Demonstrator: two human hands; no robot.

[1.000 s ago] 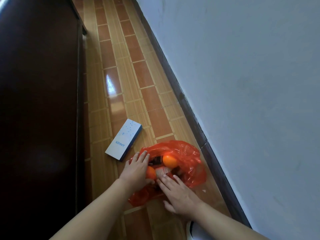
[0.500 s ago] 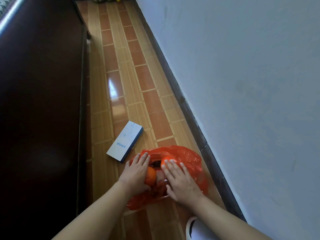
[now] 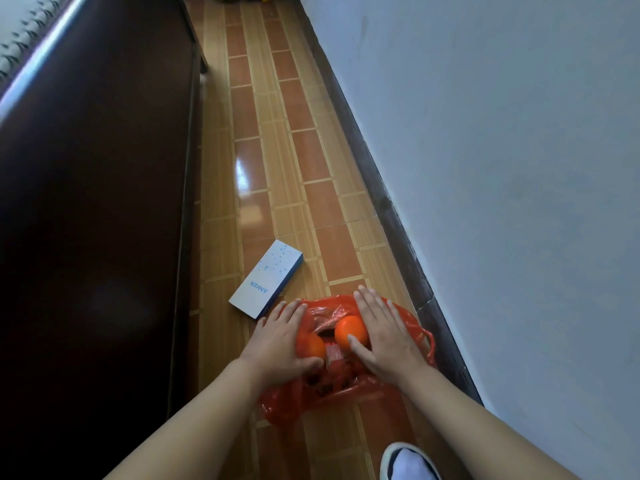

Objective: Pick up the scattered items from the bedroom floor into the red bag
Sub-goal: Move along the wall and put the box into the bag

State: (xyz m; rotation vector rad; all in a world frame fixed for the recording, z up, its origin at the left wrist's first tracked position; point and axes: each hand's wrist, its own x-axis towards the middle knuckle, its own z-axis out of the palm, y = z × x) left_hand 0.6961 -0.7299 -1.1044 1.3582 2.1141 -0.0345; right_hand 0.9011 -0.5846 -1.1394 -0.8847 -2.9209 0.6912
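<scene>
Lying crumpled on the tiled floor [image 3: 277, 188] near the wall's dark skirting [image 3: 391, 216], the red bag [image 3: 304, 396] has its mouth spread between my two hands. My left hand [image 3: 277, 341] rests flat on the bag's left side, fingers straight and together, the thumb tucked under one orange [image 3: 313, 346]. My right hand [image 3: 384, 334] lies flat on the bag's right side, fingers straight and pointing away from me, its thumb touching a second orange [image 3: 349, 329]. Neither hand is curled round anything; they sit apart with the two oranges between them. Under the oranges I can make out darker things and something pale in the bag, too jumbled to name. Just beyond my left hand a white and blue box [image 3: 266, 280] marked ANKER lies flat on the floor, outside the bag. A dark wooden bed frame [image 3: 97, 202] fills the left side, the pale wall [image 3: 502, 168] the right. My shoe [image 3: 408, 462] shows at the bottom edge.
</scene>
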